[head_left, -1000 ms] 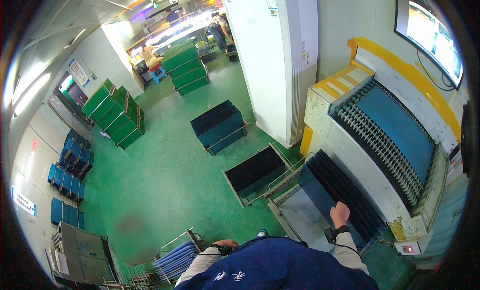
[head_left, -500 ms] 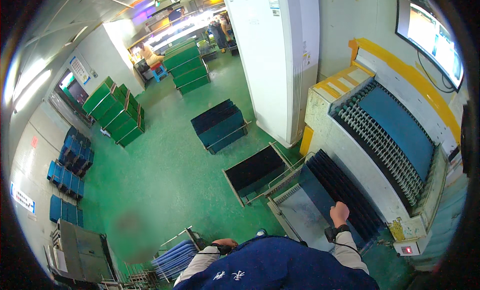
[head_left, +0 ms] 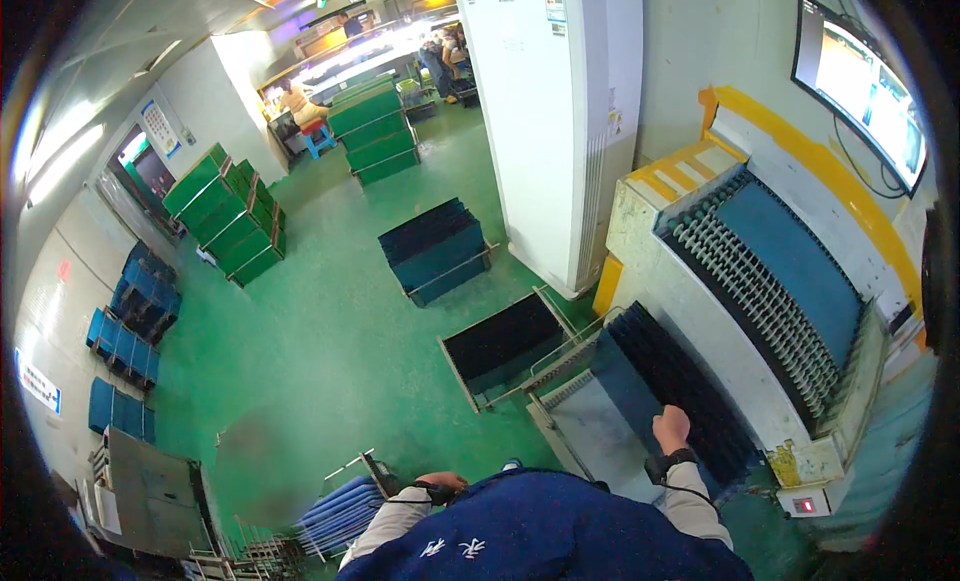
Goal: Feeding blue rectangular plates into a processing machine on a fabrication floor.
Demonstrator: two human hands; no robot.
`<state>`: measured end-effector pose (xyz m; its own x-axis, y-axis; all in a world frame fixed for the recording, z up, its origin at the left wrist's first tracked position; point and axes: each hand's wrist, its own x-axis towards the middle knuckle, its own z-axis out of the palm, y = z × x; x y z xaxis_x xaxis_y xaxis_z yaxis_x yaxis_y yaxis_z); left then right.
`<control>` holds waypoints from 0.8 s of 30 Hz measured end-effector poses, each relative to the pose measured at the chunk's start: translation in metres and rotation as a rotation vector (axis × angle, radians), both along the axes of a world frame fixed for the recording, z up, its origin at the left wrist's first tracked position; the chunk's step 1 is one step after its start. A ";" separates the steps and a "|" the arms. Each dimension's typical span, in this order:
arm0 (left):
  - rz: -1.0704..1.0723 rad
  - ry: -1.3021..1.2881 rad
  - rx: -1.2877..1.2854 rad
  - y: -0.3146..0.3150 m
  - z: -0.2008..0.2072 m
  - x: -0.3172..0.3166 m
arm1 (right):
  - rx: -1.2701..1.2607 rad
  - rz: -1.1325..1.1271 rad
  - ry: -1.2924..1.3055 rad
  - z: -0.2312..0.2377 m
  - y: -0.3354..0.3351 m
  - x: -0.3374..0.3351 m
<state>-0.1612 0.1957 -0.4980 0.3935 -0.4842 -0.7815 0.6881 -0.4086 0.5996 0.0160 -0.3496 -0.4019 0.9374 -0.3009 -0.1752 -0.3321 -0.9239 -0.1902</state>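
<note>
The person stands at a white machine (head_left: 700, 311) with rows of dark blue panels standing in its slots. The right hand (head_left: 672, 428) rests on top of a stack of dark panels (head_left: 680, 381) that stand upright in a metal cart (head_left: 575, 431) in front of the machine. Its fingers are curled together, but it cannot be told if the grip pinches a panel or only touches the edge. A dark band sits on this wrist.

The left hand (head_left: 440, 484) is low at the person's side, just beside a rack of blue panels (head_left: 340, 511) on the green floor (head_left: 330, 351). Its grip looks closed around a small dark thing, which is too small to name.

Another cart with dark panels (head_left: 505, 346) stands near, and a stack of dark trays (head_left: 435, 251) further away. Green crates (head_left: 225, 216) are well apart, near the wall.
</note>
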 end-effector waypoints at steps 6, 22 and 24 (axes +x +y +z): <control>-0.068 -0.104 0.053 0.001 -0.005 0.007 | -0.013 0.078 -0.034 0.015 -0.004 0.001; -0.255 -0.105 0.167 -0.022 0.019 0.050 | 0.487 -0.151 -0.378 0.215 -0.089 -0.042; -0.216 -0.079 0.176 -0.023 0.019 0.054 | 0.971 -0.380 -0.499 0.244 -0.086 -0.054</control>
